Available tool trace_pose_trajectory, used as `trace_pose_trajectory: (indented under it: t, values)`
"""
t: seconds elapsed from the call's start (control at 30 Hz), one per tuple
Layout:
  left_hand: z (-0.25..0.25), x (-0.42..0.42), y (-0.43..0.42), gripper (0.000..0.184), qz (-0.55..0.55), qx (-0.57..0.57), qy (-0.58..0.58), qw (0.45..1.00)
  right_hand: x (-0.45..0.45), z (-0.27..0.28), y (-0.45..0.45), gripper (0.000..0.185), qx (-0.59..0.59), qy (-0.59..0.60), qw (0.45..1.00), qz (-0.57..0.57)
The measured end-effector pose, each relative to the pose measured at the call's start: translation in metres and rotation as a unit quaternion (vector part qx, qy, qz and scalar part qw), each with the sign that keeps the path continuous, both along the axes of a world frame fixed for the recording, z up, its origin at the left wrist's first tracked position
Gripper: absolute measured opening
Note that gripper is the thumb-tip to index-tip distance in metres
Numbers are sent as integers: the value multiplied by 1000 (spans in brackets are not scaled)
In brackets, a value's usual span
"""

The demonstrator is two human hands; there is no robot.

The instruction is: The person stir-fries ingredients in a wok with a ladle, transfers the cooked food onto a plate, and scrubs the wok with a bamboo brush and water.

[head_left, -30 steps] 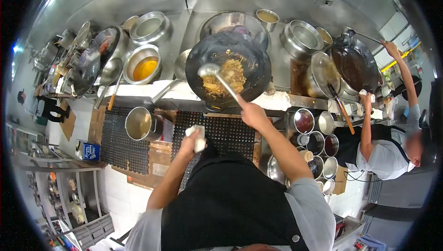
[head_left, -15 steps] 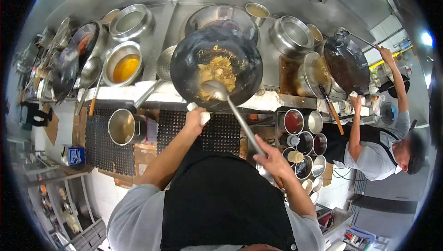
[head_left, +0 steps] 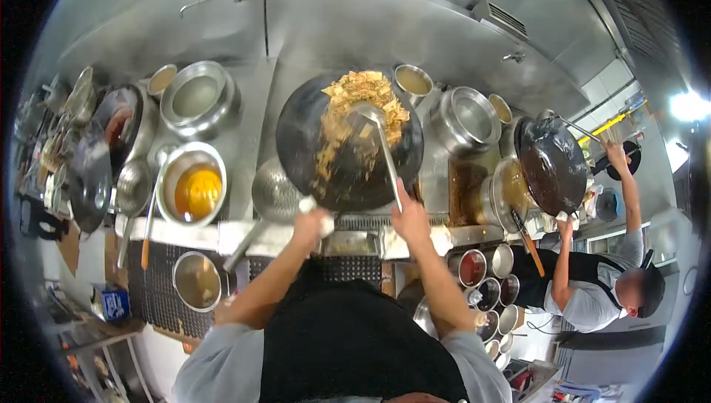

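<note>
A black wok [head_left: 296, 136] sits in front of me, tilted, with browned noodles and flat pale pieces [head_left: 363, 92] bunched toward its far side, some of them blurred by motion. My left hand [head_left: 311, 227] is closed round a white cloth [head_left: 306, 205] at the wok's near edge; the grip on the rim itself is hidden. Wrapped round the handle of a metal ladle [head_left: 388, 155] is my right hand [head_left: 409, 218]. The ladle's bowl lies among the food.
A strainer [head_left: 275, 192] rests left of the wok, beside a bowl of orange liquid [head_left: 178, 203]. Metal pots [head_left: 474, 121] stand at the right. Sauce containers [head_left: 472, 268] sit lower right. A co-worker [head_left: 592, 292] holds another wok [head_left: 552, 166] and a ladle.
The food has moved from the wok's middle toward its far side. My right hand and ladle have moved forward. The camera view has tilted up. My left hand stays at the wok's near edge.
</note>
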State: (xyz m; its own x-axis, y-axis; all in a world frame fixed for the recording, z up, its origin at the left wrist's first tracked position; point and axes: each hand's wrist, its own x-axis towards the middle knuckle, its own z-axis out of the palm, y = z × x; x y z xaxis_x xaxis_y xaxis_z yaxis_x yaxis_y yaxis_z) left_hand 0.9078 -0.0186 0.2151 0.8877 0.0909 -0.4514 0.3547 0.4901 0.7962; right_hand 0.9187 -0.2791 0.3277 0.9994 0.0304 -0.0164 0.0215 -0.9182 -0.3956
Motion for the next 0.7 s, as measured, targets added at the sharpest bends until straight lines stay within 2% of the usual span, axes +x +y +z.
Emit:
trace_pose_trajectory:
  t: [0.03, 0.1, 0.13, 0.17, 0.23, 0.27, 0.3, 0.37, 0.43, 0.5, 0.53, 0.57, 0.6, 0.63, 0.67, 0.7]
  values:
    - [-3, -2, 7, 12, 21, -25, -15, 999, -7, -13, 1, 84, 56, -75, 995, 16]
    - [-32, 21, 7, 11, 35, -49, 28, 998, -36, -39, 3, 81, 103, -136, 985, 12]
    - [-18, 48, 4, 11, 47, -23, 63, 997, -55, -46, 3, 79, 102, -129, 986, 12]
    - [0, 71, 9, 15, 5, -37, 14, 999, -76, -52, 3, 78, 99, -122, 987, 13]
    - [8, 108, 3, 20, -15, -54, -36, 998, -112, -65, -6, 76, -22, 30, 999, -5]
    - [24, 115, 4, 21, -13, -40, 20, 999, -114, -56, -5, 76, -28, 31, 999, -3]
    - [40, 121, 6, 21, -14, -24, 75, 997, -116, -34, 2, 76, -31, 55, 998, 20]
    - [8, 141, 4, 20, -32, -34, 87, 995, -114, 0, 16, 75, -33, 85, 995, 39]
    - [-11, 143, 10, 19, -57, -37, 100, 993, -82, 23, 30, 76, 56, 114, 991, 51]
    - [-17, 139, 14, 18, -96, -45, 25, 994, -44, 21, 30, 77, 64, 121, 990, 46]
    - [0, 127, 17, 16, -80, -31, 58, 995, -22, 10, 26, 77, 79, 105, 991, 40]
    - [12, 104, 20, 16, -51, -54, 19, 997, -6, 1, 23, 78, 95, 87, 991, 34]
    - [8, 80, 28, 15, -76, -33, 33, 996, -4, 3, 24, 78, 99, 81, 991, 27]
    - [-75, 49, 44, 15, -150, 146, -153, 966, -3, 9, 27, 78, 80, 69, 994, 6]
    - [33, 25, 49, 13, -113, 22, 94, 989, -3, 13, 29, 78, 60, 56, 996, -14]
    - [36, 1, 51, 11, -68, 30, 125, 989, -16, 12, 27, 78, 66, 49, 996, -20]
